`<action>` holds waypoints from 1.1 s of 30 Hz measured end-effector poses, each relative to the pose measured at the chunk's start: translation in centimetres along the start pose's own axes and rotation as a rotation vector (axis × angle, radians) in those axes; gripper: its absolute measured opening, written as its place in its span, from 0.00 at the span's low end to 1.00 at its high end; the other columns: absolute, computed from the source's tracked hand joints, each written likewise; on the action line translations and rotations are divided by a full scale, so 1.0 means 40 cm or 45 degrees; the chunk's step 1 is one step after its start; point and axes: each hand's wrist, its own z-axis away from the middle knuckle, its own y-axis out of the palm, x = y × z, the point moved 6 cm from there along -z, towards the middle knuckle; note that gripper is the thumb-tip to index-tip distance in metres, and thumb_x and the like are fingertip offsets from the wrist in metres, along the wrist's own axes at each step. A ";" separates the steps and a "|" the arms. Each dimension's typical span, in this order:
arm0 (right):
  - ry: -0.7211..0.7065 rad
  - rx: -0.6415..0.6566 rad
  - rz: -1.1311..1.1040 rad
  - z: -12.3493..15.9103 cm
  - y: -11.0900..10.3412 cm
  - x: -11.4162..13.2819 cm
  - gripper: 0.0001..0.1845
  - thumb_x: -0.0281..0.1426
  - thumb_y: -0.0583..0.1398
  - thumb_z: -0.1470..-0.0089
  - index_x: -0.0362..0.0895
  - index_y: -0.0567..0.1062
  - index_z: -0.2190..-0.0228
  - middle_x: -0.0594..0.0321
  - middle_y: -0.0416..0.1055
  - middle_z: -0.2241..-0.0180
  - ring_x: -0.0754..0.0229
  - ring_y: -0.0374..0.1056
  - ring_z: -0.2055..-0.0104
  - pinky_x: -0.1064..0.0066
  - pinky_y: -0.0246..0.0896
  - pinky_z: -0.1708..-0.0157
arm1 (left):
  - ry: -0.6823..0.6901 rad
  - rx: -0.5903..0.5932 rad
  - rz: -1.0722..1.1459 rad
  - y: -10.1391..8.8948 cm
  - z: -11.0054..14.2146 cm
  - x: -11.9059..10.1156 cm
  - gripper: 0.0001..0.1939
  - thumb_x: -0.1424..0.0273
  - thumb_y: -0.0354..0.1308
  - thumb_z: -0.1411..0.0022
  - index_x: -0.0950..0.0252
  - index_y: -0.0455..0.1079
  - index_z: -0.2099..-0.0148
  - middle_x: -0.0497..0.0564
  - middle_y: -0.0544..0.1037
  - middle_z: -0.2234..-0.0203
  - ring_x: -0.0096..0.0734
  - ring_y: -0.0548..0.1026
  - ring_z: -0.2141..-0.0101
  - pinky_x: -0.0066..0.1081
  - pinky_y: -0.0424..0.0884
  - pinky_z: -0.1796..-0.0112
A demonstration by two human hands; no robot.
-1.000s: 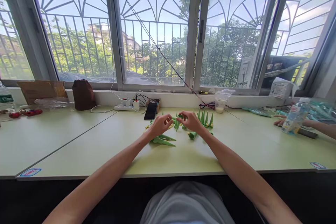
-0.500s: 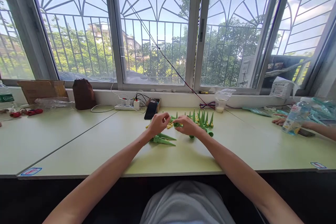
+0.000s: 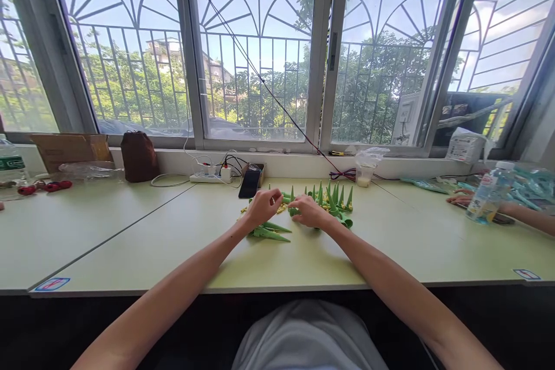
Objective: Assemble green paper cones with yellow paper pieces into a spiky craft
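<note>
My left hand (image 3: 263,206) is closed in a pinch above the table; what its fingertips hold, if anything, is too small to make out. Just right of it, my right hand (image 3: 307,211) has its fingers closed on a green plastic spike (image 3: 293,212), mostly covered by the hand. Two or more long green spikes (image 3: 271,234) lie on the table below my left hand. Behind and right of my right hand, several green spikes (image 3: 336,195) stand upright with small yellow pieces at their bases. More yellow pieces (image 3: 281,208) lie between the hands.
A phone (image 3: 249,182) leans on a small box at the back, beside a power strip (image 3: 211,177). Further left are a brown pouch (image 3: 139,157) and a cardboard box (image 3: 71,150). At right, another person's hand (image 3: 460,198) rests behind a plastic bottle (image 3: 489,193).
My right hand has turned down slightly, hiding more of the green spike's open end. My left hand has shifted only a little. The other person's hand has moved slightly left.
</note>
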 end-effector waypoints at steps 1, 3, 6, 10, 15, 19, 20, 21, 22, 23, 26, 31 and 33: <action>-0.002 -0.018 -0.005 0.000 -0.001 0.002 0.20 0.29 0.65 0.51 0.43 0.77 0.54 0.52 0.73 0.61 0.51 0.65 0.54 0.64 0.56 0.54 | 0.002 -0.003 0.004 -0.001 0.000 -0.001 0.10 0.68 0.51 0.38 0.65 0.69 0.70 0.45 0.72 0.80 0.22 0.66 0.79 0.24 0.61 0.73; -0.009 -0.094 -0.028 0.000 -0.011 0.010 0.18 0.30 0.65 0.51 0.43 0.78 0.56 0.52 0.73 0.61 0.50 0.65 0.55 0.63 0.56 0.54 | 0.005 -0.009 0.007 -0.003 0.000 -0.004 0.10 0.68 0.51 0.38 0.65 0.69 0.70 0.44 0.72 0.80 0.22 0.66 0.79 0.25 0.60 0.73; -0.053 -0.240 -0.136 0.001 -0.031 0.034 0.11 0.32 0.64 0.48 0.42 0.79 0.61 0.54 0.74 0.63 0.54 0.66 0.58 0.64 0.56 0.56 | 0.001 -0.015 -0.001 -0.005 0.000 -0.009 0.11 0.67 0.51 0.38 0.65 0.69 0.71 0.44 0.72 0.80 0.23 0.66 0.79 0.25 0.60 0.73; -0.194 -0.248 -0.328 0.002 -0.026 0.083 0.05 0.31 0.63 0.46 0.42 0.78 0.68 0.59 0.74 0.69 0.59 0.67 0.65 0.69 0.58 0.60 | -0.017 -0.035 -0.005 -0.006 0.000 -0.011 0.12 0.66 0.50 0.38 0.65 0.68 0.71 0.45 0.71 0.81 0.23 0.65 0.79 0.25 0.59 0.73; -0.234 -0.088 -0.378 0.000 0.023 0.109 0.06 0.31 0.66 0.51 0.41 0.78 0.70 0.60 0.74 0.70 0.61 0.66 0.66 0.72 0.58 0.65 | -0.019 -0.060 0.004 -0.006 0.001 -0.012 0.15 0.64 0.49 0.36 0.65 0.67 0.73 0.43 0.67 0.83 0.22 0.62 0.80 0.25 0.57 0.74; -0.205 -0.036 -0.356 0.000 0.038 0.104 0.04 0.29 0.66 0.52 0.41 0.77 0.71 0.60 0.74 0.70 0.61 0.65 0.66 0.72 0.57 0.65 | -0.018 -0.037 0.018 -0.001 0.002 -0.014 0.16 0.63 0.49 0.36 0.65 0.67 0.73 0.43 0.67 0.83 0.22 0.62 0.80 0.25 0.57 0.74; -0.193 -0.025 -0.347 0.000 0.038 0.102 0.03 0.27 0.65 0.52 0.41 0.77 0.72 0.61 0.74 0.71 0.62 0.65 0.67 0.72 0.56 0.65 | -0.018 -0.034 0.020 -0.001 0.002 -0.014 0.16 0.63 0.49 0.36 0.65 0.67 0.72 0.43 0.67 0.83 0.22 0.62 0.80 0.25 0.57 0.74; -0.183 -0.017 -0.339 0.000 0.038 0.101 0.01 0.25 0.65 0.53 0.41 0.77 0.73 0.61 0.74 0.71 0.63 0.64 0.68 0.73 0.56 0.65 | -0.018 -0.032 0.021 0.000 0.002 -0.014 0.16 0.63 0.49 0.36 0.65 0.67 0.72 0.43 0.67 0.83 0.22 0.62 0.80 0.25 0.57 0.74; -0.176 -0.013 -0.334 0.001 0.036 0.101 0.01 0.24 0.64 0.52 0.41 0.76 0.73 0.61 0.73 0.72 0.63 0.64 0.69 0.73 0.56 0.65 | -0.019 -0.031 0.020 0.000 0.003 -0.015 0.16 0.63 0.49 0.36 0.65 0.67 0.72 0.44 0.68 0.83 0.22 0.62 0.80 0.25 0.57 0.74; -0.172 -0.012 -0.329 0.001 0.035 0.101 0.02 0.24 0.64 0.52 0.41 0.76 0.74 0.62 0.73 0.72 0.64 0.63 0.69 0.73 0.55 0.66 | -0.019 -0.029 0.019 0.001 0.003 -0.015 0.16 0.63 0.49 0.36 0.65 0.67 0.72 0.44 0.68 0.83 0.22 0.63 0.80 0.25 0.57 0.74; -0.136 -0.030 -0.327 -0.001 0.031 0.101 0.03 0.22 0.62 0.51 0.40 0.75 0.75 0.62 0.72 0.74 0.64 0.63 0.70 0.74 0.55 0.67 | -0.021 -0.015 0.016 0.002 0.003 -0.015 0.15 0.64 0.49 0.36 0.65 0.68 0.73 0.44 0.68 0.83 0.22 0.63 0.80 0.25 0.57 0.74; -0.059 -0.081 -0.357 -0.004 0.018 0.089 0.05 0.20 0.59 0.50 0.40 0.72 0.74 0.63 0.71 0.75 0.65 0.62 0.73 0.74 0.54 0.69 | -0.036 0.014 0.004 0.003 0.003 -0.011 0.14 0.65 0.50 0.37 0.65 0.69 0.72 0.43 0.69 0.83 0.22 0.63 0.80 0.25 0.57 0.74; -0.029 -0.149 -0.370 -0.005 0.008 0.077 0.05 0.21 0.58 0.48 0.41 0.72 0.73 0.62 0.71 0.74 0.64 0.63 0.72 0.75 0.54 0.69 | -0.044 0.032 -0.007 0.006 0.003 -0.009 0.14 0.65 0.49 0.37 0.65 0.69 0.72 0.44 0.71 0.82 0.23 0.64 0.79 0.25 0.58 0.73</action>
